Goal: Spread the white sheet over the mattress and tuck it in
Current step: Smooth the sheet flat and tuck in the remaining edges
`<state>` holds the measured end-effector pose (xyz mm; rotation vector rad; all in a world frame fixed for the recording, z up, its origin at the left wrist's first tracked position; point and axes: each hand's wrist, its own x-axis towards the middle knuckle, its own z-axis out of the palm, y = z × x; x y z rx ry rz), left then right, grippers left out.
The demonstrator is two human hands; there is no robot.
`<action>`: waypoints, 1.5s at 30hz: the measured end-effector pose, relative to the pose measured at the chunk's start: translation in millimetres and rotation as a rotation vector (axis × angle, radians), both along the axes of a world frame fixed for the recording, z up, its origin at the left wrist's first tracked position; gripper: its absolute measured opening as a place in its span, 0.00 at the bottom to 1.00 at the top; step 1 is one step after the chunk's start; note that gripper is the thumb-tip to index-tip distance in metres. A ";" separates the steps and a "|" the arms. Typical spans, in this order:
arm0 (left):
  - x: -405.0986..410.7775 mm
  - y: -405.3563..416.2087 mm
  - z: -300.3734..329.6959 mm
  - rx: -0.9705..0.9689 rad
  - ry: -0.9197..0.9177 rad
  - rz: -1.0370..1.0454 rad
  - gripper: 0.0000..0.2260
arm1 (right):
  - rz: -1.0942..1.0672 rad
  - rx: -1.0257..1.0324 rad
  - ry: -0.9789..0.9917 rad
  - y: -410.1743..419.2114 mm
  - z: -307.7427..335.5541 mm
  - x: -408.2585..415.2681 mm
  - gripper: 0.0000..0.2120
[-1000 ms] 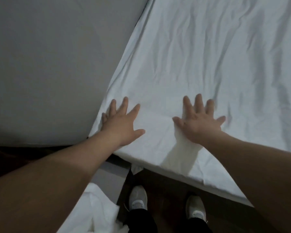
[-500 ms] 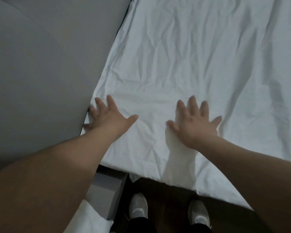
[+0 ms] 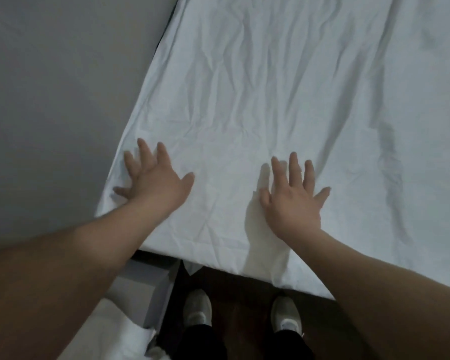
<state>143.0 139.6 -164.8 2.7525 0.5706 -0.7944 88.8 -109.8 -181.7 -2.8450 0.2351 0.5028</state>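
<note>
Smoothing step — left hand [image 3: 155,183] and right hand [image 3: 294,197], fingers spread, flat on sheet [image 3: 283,87], lower frame. Next — probably tucking the near edge under.

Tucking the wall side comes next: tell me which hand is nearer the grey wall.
Left. The left hand lies flat on the white sheet at its edge beside the grey wall; the right hand lies flat farther toward mid-bed.

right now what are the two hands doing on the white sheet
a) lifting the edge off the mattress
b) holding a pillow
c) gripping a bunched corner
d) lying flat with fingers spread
d: the left hand and right hand both lie palm-down with straight, spread fingers on the white sheet, gripping nothing.
</note>
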 end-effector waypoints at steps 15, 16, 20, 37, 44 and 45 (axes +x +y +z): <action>-64.8 14.2 -8.9 0.115 0.229 -0.016 0.49 | -0.199 -0.055 0.328 -129.4 11.5 -132.7 0.31; -68.3 0.3 -1.4 0.121 0.209 -0.030 0.47 | -0.221 -0.056 0.316 -128.1 15.1 -134.4 0.30; -108.2 -84.1 24.2 -0.073 0.081 -0.420 0.39 | -0.054 -0.112 0.093 -99.5 24.5 -132.5 0.31; -153.5 -227.9 19.0 0.146 0.304 -0.557 0.29 | -0.351 -0.012 0.343 -325.1 21.8 -238.2 0.29; -229.8 -397.9 75.6 -0.024 0.285 -0.977 0.26 | -0.453 0.163 0.329 -420.6 74.9 -287.3 0.30; -239.0 -428.2 98.6 -0.025 0.262 -1.018 0.26 | -0.483 0.205 0.316 -435.7 99.2 -297.9 0.31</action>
